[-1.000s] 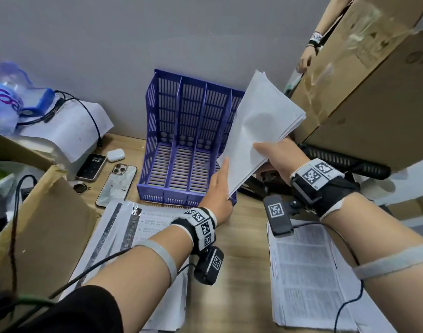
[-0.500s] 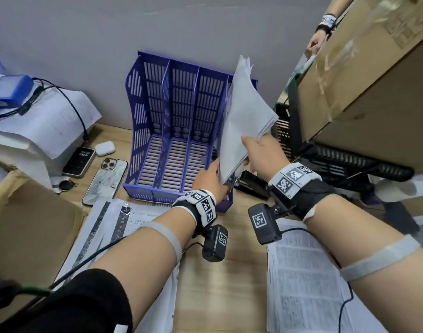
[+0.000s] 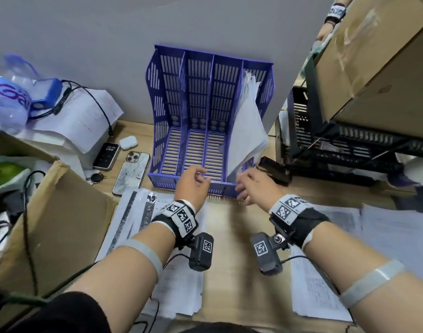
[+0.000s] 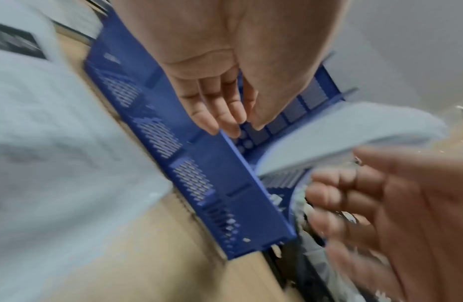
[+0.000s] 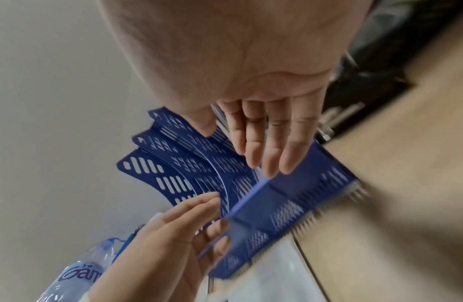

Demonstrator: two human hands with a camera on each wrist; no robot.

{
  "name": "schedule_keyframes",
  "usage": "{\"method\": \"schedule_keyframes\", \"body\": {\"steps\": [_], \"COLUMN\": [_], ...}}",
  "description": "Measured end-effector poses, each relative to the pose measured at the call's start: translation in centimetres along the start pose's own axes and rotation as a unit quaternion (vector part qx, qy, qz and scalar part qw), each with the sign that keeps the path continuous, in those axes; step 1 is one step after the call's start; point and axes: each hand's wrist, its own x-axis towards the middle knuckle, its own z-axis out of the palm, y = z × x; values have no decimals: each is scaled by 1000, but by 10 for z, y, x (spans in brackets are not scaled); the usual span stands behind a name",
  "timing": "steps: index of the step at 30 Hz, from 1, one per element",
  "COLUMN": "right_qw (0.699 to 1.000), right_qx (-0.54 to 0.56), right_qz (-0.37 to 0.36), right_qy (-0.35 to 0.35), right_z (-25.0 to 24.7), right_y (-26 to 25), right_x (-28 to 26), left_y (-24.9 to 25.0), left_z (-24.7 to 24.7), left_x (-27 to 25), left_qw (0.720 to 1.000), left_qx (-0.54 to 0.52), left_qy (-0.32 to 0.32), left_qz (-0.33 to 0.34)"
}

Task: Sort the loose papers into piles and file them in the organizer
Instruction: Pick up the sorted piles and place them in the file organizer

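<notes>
A blue slotted organizer (image 3: 172,97) stands against the grey wall. A white stack of papers (image 3: 247,131) leans in its rightmost slot, bowed outward (image 4: 354,134). My left hand (image 3: 193,180) hovers at the organizer's front lip (image 4: 225,183) with relaxed fingers (image 4: 219,114), holding nothing. My right hand (image 3: 250,186) hovers just in front of the rightmost slot, fingers (image 5: 266,147) extended and empty. Two piles of printed papers lie on the desk, one at the left (image 3: 143,212), one at the right (image 3: 325,284).
Two phones (image 3: 131,171) and an earbud case (image 3: 128,142) lie left of the organizer. A cardboard box (image 3: 56,212) sits at front left. A black stapler (image 3: 274,170) and black rack (image 3: 349,145) under a big carton (image 3: 378,68) crowd the right. Another person's hand (image 3: 328,27) shows at top right.
The paper stack that both hands held upright has gone into the organizer's rightmost slot. Both hands have let go and drawn back to the front lip.
</notes>
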Motion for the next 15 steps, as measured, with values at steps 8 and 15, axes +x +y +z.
{"method": "schedule_keyframes", "body": {"steps": [8,15], "right_qw": [974,982], "right_qx": [-32,4], "right_qz": [174,147], "right_qy": [-144,-119], "right_z": [103,143], "right_y": [97,99], "right_x": [-36,-50], "left_y": [-121,-154], "left_z": [-114,-126], "left_x": [-71,-99], "left_qw": [928,913], "left_qx": [260,252], "left_qy": [63,52], "left_qz": [-260,-317]}}
